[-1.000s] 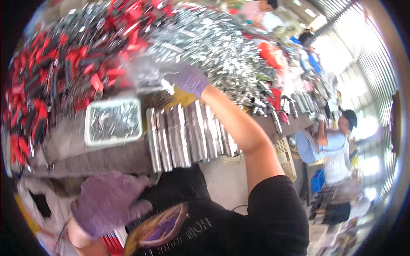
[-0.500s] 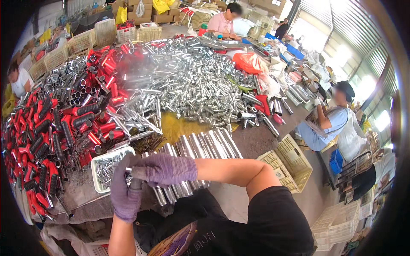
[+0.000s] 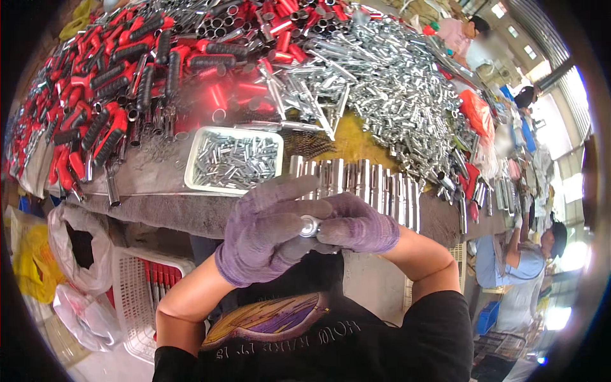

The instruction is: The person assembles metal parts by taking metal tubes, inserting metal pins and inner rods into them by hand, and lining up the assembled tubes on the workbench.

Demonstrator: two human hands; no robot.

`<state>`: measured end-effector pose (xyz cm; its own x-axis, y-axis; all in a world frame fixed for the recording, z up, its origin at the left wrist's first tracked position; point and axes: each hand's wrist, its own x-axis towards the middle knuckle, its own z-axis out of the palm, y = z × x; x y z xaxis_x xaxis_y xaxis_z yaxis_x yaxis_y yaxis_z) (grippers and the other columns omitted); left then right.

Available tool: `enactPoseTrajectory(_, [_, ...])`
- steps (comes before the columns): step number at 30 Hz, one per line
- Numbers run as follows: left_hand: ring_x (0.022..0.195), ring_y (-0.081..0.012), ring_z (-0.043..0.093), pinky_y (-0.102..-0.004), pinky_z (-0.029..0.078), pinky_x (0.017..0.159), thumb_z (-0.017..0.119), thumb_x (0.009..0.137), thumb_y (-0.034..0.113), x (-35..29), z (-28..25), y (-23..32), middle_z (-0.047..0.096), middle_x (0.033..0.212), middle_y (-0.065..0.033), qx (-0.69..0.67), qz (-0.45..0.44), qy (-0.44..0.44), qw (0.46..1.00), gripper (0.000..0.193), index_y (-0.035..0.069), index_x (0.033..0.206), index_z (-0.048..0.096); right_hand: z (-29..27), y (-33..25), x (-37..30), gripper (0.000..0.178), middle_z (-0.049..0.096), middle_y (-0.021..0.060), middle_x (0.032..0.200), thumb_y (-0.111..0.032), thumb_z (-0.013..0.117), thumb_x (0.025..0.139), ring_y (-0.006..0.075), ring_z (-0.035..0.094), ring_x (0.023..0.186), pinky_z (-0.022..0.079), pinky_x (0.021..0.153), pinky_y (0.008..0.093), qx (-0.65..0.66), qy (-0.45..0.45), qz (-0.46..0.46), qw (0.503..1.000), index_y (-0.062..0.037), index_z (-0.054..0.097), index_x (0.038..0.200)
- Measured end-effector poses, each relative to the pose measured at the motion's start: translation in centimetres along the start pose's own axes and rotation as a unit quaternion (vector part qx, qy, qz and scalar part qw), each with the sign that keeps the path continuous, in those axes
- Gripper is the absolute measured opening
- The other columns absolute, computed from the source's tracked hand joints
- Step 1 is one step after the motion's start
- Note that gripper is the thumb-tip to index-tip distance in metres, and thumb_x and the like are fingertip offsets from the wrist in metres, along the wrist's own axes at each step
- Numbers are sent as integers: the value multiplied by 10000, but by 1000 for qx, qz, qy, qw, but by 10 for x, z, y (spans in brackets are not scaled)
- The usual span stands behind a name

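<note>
A small round silver metal piece [image 3: 310, 226], with a bright ring on the end facing me, sits between my two hands. My left hand [image 3: 261, 232], in a purple-grey glove, closes on it from the left. From the right, my right hand [image 3: 363, 223], gloved alike, pinches it with thumb and fingers. How long the piece is cannot be seen, since the gloves cover it. Just beyond my hands lies a row of shiny metal tubes [image 3: 363, 178], side by side. A white tray [image 3: 188, 167] of small metal pins stands beyond my left hand.
Red-and-black handles [image 3: 114, 83] are heaped at the left. A big pile of silver metal parts [image 3: 407, 83] covers the far table. Below the table edge at left stand a white plastic basket [image 3: 130, 299] and plastic bags [image 3: 83, 318]. A person [image 3: 515, 254] sits at the right.
My view has swung left and down, so the tray and tubes appear farther right. My hands have moved away from the tray, and the round end of the metal piece now shows between them.
</note>
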<state>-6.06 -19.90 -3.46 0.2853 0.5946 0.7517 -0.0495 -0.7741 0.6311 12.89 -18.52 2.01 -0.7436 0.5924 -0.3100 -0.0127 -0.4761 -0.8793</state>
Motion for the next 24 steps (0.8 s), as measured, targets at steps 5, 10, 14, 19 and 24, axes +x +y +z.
enactPoseTrajectory(5, [1128, -354, 553, -439, 447, 927, 667, 845, 129, -1, -6, -5, 512, 1232, -277, -6, 16, 13, 1000, 455, 207, 1216, 415, 0, 9, 8, 302, 527, 2, 652, -318, 649, 844, 77, 451, 584, 336, 528, 233, -12, 17, -5, 1000, -18, 651, 871])
enactPoseTrajectory(10, [1144, -398, 521, -484, 415, 941, 726, 803, 239, -11, -5, -26, 558, 1181, -237, -26, 1, 43, 999, 509, 201, 1217, 432, -4, 19, 29, 307, 516, -9, 653, -332, 641, 853, 62, 442, 571, 317, 495, 216, 18, 34, 34, 999, -42, 647, 953])
enactPoseTrajectory(14, [1019, -364, 600, -480, 420, 933, 706, 814, 272, 0, -22, -18, 644, 1010, -176, -33, -30, 46, 998, 298, 117, 1040, 590, -7, 17, 44, 400, 508, -27, 706, -326, 618, 865, 49, 402, 570, 282, 486, 199, 16, -19, 67, 997, -58, 592, 1161])
enactPoseTrajectory(19, [1012, -339, 614, -488, 422, 944, 659, 842, 286, -10, -23, -27, 683, 911, -116, -18, -8, 88, 996, 247, 43, 882, 660, -2, 2, 59, 448, 503, -39, 689, -321, 610, 873, 47, 418, 594, 297, 505, 209, 17, -48, 83, 995, -52, 569, 1229])
enactPoseTrajectory(24, [1012, -370, 605, -505, 427, 919, 655, 843, 299, -7, -36, -38, 666, 981, -147, 19, -24, 55, 998, 242, 61, 867, 620, -3, -3, 73, 476, 565, 4, 685, -339, 621, 851, 66, 470, 575, 340, 512, 216, -43, -15, 120, 992, -41, 577, 1220])
